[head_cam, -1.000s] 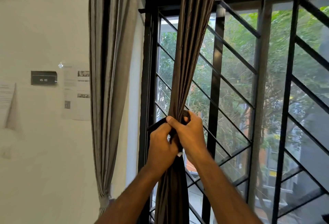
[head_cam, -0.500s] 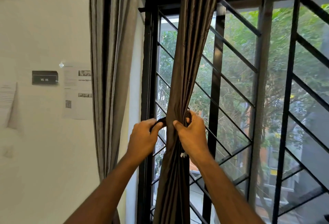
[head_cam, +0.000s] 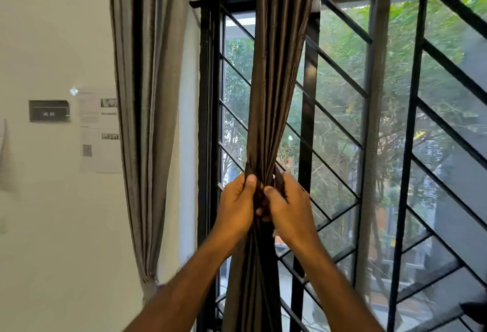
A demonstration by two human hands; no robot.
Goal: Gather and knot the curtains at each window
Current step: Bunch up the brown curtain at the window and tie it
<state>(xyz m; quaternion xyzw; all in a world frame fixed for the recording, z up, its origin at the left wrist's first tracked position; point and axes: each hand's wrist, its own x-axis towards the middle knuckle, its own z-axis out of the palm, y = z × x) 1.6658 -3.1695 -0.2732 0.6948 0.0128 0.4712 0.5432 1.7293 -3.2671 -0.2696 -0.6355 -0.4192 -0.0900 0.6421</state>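
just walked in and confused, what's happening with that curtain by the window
A person is bunching the dark brown satin curtain in front of the black barred window. The left hand and right hand both clutch the gathered fabric at its narrowest point. No finished knot shows. A grey curtain hangs beside the wall.

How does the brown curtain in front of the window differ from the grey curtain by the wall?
The brown curtain is darker and hangs before the window grille; the grey curtain is paler, against the wall. The brown curtain is pinched mid-height by the left hand and right hand; the grey curtain hangs untouched, gathered near its bottom. Both are pleated, bunched narrow.
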